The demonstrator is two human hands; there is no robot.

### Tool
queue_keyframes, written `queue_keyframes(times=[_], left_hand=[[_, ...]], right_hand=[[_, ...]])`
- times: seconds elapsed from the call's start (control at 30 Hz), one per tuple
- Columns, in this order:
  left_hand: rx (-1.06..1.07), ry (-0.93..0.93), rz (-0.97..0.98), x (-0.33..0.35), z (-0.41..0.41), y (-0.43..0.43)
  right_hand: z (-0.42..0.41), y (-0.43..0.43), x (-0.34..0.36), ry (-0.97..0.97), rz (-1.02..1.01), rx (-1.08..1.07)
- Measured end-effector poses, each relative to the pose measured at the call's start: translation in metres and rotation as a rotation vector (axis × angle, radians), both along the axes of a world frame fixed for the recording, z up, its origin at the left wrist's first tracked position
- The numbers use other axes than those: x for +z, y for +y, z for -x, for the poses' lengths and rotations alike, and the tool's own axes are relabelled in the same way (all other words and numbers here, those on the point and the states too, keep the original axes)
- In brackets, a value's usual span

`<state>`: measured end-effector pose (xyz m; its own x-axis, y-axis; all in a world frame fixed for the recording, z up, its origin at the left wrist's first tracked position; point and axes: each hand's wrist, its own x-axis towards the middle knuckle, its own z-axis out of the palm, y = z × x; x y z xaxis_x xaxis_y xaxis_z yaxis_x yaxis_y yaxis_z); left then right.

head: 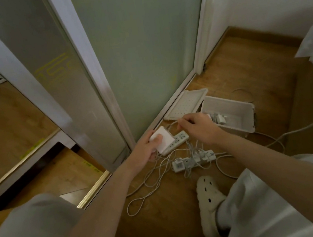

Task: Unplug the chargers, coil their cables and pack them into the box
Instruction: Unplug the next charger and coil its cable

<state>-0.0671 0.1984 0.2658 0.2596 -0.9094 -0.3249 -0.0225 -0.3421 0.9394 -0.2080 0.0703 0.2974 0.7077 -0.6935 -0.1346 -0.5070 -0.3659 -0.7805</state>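
Note:
My left hand (pixel 148 149) grips a square white charger brick (pixel 163 139) above the floor. My right hand (pixel 197 125) pinches that charger's thin white cable (pixel 171 125) just to the right of the brick. More of the cable (pixel 152 179) trails in loose loops on the wooden floor. Under the brick lies one white power strip (pixel 178 139). A second power strip (pixel 193 160) lies nearer me with small chargers plugged in. The open white box (pixel 231 126) stands to the right with a small charger (pixel 221 118) inside.
The box lid (pixel 185 104) leans against the frosted sliding door (pixel 142 50). My foot in a cream clog (pixel 209 197) rests on the floor close to the cables. A thicker white cord (pixel 294 131) runs off to the right. A mirror (pixel 1 120) stands at the left.

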Motion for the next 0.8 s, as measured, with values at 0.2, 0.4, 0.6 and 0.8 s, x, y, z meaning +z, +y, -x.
queue_keyframes(times=[0.2, 0.4, 0.6, 0.8], left_hand=[[-0.072, -0.010, -0.060, 0.014, 0.002, -0.006], [-0.212, 0.036, -0.218, 0.024, 0.002, -0.007], [-0.180, 0.327, 0.068, 0.041, -0.007, -0.016], [-0.009, 0.456, 0.187, 0.040, -0.013, -0.026]], right_hand=[[0.013, -0.016, 0.000, 0.049, 0.048, 0.083], [0.030, -0.027, -0.016, 0.085, 0.037, 0.183], [0.050, -0.044, -0.047, 0.286, 0.045, 0.143], [0.056, -0.045, -0.087, 0.465, -0.029, 0.130]])
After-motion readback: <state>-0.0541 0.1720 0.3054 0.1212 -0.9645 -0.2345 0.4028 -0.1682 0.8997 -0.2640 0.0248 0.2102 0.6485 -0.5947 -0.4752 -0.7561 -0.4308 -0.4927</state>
